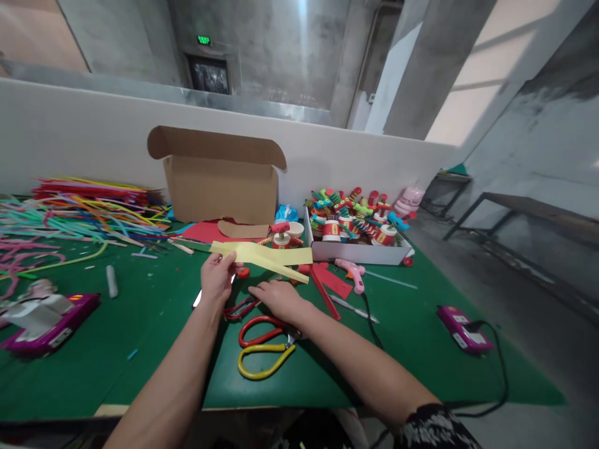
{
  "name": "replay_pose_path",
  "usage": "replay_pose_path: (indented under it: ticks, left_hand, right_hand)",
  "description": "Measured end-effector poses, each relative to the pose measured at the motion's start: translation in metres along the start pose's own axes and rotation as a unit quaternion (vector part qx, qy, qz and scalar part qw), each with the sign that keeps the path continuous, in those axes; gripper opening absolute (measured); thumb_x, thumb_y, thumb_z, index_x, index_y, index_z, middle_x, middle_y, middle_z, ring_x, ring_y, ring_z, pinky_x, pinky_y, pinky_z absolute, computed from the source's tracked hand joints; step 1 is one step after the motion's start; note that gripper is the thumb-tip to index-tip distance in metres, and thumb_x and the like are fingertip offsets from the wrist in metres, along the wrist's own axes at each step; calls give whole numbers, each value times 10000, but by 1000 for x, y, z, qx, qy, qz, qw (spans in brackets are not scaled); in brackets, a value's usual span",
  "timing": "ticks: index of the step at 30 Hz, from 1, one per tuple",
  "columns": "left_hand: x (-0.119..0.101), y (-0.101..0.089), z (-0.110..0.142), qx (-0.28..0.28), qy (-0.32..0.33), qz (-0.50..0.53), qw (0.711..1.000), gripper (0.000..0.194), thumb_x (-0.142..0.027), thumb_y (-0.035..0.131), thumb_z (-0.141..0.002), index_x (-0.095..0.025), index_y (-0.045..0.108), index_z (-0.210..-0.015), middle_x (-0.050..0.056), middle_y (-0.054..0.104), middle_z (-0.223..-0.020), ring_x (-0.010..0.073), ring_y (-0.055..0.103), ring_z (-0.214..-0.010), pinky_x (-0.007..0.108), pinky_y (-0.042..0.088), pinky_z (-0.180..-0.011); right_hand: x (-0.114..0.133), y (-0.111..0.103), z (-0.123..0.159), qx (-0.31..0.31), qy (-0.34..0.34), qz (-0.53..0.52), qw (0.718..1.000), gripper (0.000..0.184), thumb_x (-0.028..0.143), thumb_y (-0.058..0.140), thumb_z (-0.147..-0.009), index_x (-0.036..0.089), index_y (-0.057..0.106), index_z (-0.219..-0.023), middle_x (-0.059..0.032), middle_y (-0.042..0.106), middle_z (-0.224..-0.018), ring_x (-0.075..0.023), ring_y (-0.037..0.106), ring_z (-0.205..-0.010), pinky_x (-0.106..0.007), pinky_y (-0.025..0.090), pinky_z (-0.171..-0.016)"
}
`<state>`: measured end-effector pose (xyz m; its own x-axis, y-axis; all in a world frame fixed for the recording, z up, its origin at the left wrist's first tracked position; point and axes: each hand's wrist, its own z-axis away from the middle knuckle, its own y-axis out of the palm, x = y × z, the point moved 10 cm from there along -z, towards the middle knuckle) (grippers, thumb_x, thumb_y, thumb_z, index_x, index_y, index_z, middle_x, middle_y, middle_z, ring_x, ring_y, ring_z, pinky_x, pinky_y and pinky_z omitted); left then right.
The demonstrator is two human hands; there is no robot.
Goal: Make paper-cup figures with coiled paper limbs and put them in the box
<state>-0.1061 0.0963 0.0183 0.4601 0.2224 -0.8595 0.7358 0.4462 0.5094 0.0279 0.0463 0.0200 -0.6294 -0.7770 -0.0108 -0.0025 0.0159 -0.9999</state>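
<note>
Pale yellow paper strips [271, 255] are pinched at their left end between the thumb and fingers of my left hand [219, 274]. They extend to the right above the table and part at the far end. My right hand [281, 299] is low over the table, its fingers stretched leftward by red-handled pliers [241, 308]. Whether those fingertips touch the pliers is unclear. Large scissors [264, 365] with one red and one yellow handle lie below my right hand, their blades hidden under the hand and wrist. A phone-like white-edged object [197, 299] is partly covered by my left forearm.
A white box [360, 252] holds several colourful cup figures; another figure [281, 240] stands left of it. A pink glue gun [352, 273], red paper pieces [334, 282] and a pen [353, 308] lie right. Pipe cleaners [84, 215], a cardboard box [222, 187] and purple power strips [465, 330] surround.
</note>
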Motion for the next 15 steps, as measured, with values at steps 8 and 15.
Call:
replay_pose_path:
  ticks: [8,15]
  left_hand:
    - [-5,1,2,5,13,2,1000,462,-200,784,-450,-201,345,-595,-117,473,-418,113,566,-379,182,446,-396]
    - [-10,-1,3,-1,11,6,1000,439,-167,771,-478,-201,351,-599,-114,486,-435,106,557,-379,188,451,-399]
  right_hand:
    - [5,-2,-24,19,-65,44,997,235,197,394,-984,221,598,-1098,-53,621,-1075,-195,587,-938,-286,459,-670]
    - [-33,-28,23,-3,38,-81,996,151,200,522,-919,197,647,-1003,-51,667,-1011,-174,599,-943,-246,390,-673]
